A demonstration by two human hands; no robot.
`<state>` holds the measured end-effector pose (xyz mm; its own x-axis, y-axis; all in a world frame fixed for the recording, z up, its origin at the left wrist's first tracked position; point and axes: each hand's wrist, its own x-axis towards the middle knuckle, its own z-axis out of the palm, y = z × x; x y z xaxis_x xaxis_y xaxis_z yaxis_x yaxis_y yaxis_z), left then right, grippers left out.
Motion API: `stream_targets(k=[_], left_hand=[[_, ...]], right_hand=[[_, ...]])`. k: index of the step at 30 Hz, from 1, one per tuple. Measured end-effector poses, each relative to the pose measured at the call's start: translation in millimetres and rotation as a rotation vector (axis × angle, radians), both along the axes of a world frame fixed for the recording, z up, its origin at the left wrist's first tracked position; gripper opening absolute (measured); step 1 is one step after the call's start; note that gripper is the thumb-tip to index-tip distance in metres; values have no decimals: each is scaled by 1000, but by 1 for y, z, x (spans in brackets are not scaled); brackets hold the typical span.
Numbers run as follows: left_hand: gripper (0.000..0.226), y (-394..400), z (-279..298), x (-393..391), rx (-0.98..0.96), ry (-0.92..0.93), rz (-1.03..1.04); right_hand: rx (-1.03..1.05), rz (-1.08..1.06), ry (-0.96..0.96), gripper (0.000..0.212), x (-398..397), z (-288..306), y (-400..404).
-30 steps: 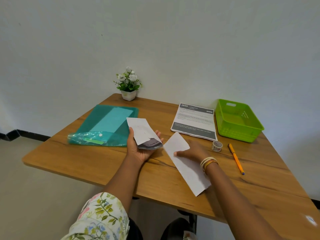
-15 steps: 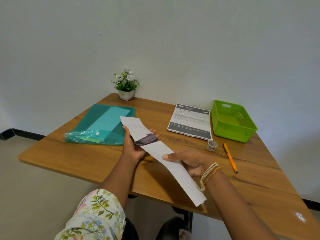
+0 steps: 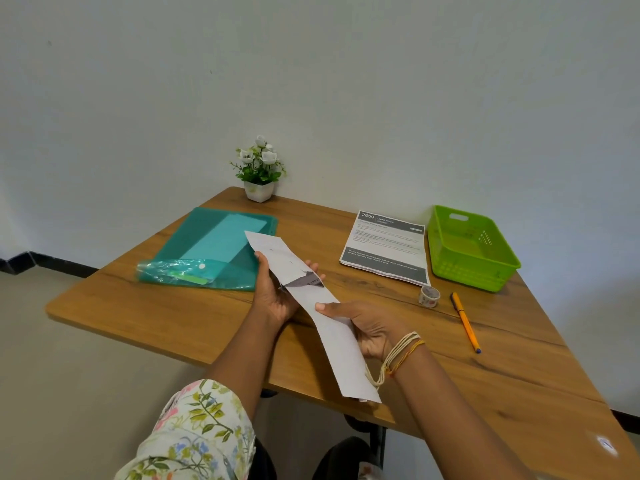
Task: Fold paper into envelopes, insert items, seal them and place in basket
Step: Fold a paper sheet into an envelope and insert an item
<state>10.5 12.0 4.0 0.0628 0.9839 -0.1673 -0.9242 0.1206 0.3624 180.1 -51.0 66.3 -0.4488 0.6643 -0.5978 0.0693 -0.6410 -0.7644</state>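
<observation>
My left hand [image 3: 273,296] holds a folded white paper envelope [image 3: 277,254] with a grey printed patch [image 3: 304,281] at its near end. My right hand [image 3: 363,327] grips a long folded white paper strip [image 3: 341,355], its far end meeting the envelope's grey end; whether it has gone inside I cannot tell. Both papers are lifted above the wooden table [image 3: 173,317]. The green basket [image 3: 471,268] stands empty at the back right.
A teal plastic folder [image 3: 194,254] lies at the left. A printed sheet [image 3: 386,251], a tape roll [image 3: 429,296] and an orange pen [image 3: 465,322] lie at the right. A small flower pot [image 3: 259,190] stands against the wall.
My right hand picked the long strip up off the table and brought its end to the envelope in my left hand. The envelope tilted a little.
</observation>
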Motion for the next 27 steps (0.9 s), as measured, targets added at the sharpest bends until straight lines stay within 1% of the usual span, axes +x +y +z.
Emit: stream_targets(k=[4, 8, 12, 15, 17, 20, 23, 26, 27], left_hand=[[91, -1, 1, 0, -18, 43, -4], [98, 3, -3, -2, -13, 67, -24], [87, 3, -4, 0, -8, 86, -28], [87, 4, -2, 0, -14, 98, -27], [81, 4, -2, 0, -20, 99, -28], [76, 0, 0, 1, 0, 93, -68], [85, -2, -2, 0, 27, 58, -119], [97, -1, -3, -3, -1, 50, -139], [100, -2, -2, -4, -12, 49, -134]], right_hand=[[-1, -8, -13, 49, -9, -1, 1], [-28, 1, 0, 45, -11, -1, 2], [-23, 27, -15, 51, -9, -3, 4], [20, 33, -74, 47, -9, -2, 5], [41, 29, -99, 44, -11, -3, 5], [24, 34, -74, 47, -12, -3, 8], [-2, 8, -31, 50, -12, -3, 13], [4, -48, -46, 67, -17, -5, 15], [-3, -66, -33, 69, -19, -7, 15]])
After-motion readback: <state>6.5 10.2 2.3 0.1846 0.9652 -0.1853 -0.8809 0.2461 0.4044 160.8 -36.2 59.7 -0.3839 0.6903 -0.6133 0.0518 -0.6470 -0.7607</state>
